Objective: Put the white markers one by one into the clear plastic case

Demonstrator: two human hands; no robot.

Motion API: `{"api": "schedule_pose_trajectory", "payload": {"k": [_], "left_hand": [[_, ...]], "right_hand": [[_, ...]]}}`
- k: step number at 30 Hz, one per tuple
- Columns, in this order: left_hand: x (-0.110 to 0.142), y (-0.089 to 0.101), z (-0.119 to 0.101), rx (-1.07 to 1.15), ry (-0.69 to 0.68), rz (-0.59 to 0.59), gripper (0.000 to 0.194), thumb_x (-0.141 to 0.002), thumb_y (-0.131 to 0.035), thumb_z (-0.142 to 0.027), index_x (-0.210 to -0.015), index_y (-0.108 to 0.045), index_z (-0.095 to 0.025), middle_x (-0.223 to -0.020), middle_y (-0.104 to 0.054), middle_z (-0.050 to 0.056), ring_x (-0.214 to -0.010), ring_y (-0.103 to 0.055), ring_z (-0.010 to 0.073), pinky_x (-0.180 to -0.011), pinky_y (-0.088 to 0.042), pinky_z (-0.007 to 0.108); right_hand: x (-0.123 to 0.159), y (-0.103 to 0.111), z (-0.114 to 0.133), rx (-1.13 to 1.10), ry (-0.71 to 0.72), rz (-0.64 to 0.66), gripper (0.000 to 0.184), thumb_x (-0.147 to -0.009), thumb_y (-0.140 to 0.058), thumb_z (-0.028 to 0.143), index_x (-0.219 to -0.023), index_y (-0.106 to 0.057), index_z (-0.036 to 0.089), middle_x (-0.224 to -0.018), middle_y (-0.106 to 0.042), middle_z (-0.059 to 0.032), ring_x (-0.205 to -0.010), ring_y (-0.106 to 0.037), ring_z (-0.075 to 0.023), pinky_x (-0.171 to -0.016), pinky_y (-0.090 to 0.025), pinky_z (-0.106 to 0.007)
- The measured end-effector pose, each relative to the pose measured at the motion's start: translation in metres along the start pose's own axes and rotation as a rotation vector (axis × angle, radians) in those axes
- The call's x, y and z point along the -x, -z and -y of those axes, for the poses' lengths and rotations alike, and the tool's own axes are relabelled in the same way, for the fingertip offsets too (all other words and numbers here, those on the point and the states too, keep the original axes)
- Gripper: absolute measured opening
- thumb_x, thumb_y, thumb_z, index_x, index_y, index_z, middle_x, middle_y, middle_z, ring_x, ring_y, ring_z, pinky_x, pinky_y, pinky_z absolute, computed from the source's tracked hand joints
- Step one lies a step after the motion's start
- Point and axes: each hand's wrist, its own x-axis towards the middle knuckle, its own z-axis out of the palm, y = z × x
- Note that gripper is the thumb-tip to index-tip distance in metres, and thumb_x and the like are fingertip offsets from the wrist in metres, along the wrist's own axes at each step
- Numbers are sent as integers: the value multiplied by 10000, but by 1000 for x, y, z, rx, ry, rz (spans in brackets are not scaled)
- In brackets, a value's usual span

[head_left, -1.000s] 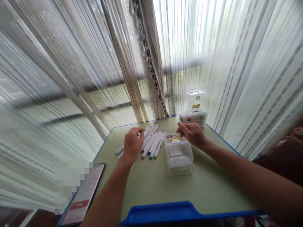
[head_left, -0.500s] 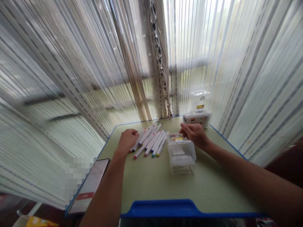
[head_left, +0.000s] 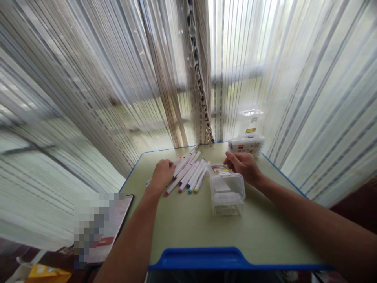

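Observation:
My left hand [head_left: 163, 173] rests with curled fingers at the left edge of a pile of white markers [head_left: 188, 173] with coloured ends. The end of one marker [head_left: 148, 182] pokes out on the left from beneath this hand, which seems closed on it; the fingertips are partly hidden. My right hand [head_left: 243, 166] is closed in a loose fist, thumb against forefinger, with nothing visible in it. Just left of that fist stands a clear plastic box [head_left: 227, 194], its labelled lid [head_left: 219, 169] lying open towards the back.
Behind my right hand, a second clear case [head_left: 246, 144] with a label stands at the table's back right corner. A phone or tablet [head_left: 110, 239] lies at the left edge. The green table [head_left: 188, 228] has a blue rim, and string curtains hang right behind it.
My left hand has shifted slightly right, and a marker end now shows to the left of it. My right hand stays closed beside the box. The view has tilted a little.

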Motion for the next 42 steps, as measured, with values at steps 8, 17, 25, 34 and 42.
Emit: {"api": "schedule_pose_trajectory", "payload": {"k": [8, 17, 25, 34, 42], "left_hand": [[18, 19, -45, 271, -170, -56, 222, -981, -443, -308, -1016, -623, -182, -911, -736, 86, -836, -703, 205, -800, -539, 338], [10, 23, -100, 593, -503, 183, 280, -912, -613, -392, -1017, -729, -159, -796, -723, 46, -637, -633, 151, -603, -479, 253], [17, 7, -89, 607, -526, 89, 308, -851, -719, -384, -1074, -768, -177, -942, -776, 88, -855, -706, 211, -777, -515, 302], [11, -17, -68, 1222, -161, 198, 342, -869, -662, -442, -963, -727, -120, -551, -500, -48, -435, -422, 70, -417, -349, 194], [20, -11, -80, 1292, -125, 153, 279, -849, -675, -350, -973, -729, -106, -678, -616, 12, -500, -498, 84, -438, -399, 208]], "right_hand": [[-1, 0, 6, -73, 16, -9, 597, -882, -529, 677, -641, -686, 153, -490, -619, -38, -361, -481, -109, -408, -350, -252], [0, 6, 34, -439, 65, 125, 578, -828, -678, 587, -1214, -616, 163, -669, -646, 10, -464, -496, -98, -406, -321, -217], [-3, 3, 34, -397, 96, 55, 348, -794, -764, 493, -820, -709, 150, -595, -657, -20, -461, -544, -105, -416, -410, -229], [-7, 9, 16, -482, 50, -38, 229, -827, -768, 367, -945, -749, 172, -705, -682, -7, -563, -582, -98, -512, -474, -230], [-5, 8, 17, -496, 30, -47, 231, -815, -778, 370, -932, -749, 173, -695, -679, -5, -574, -589, -107, -512, -474, -240]]}}
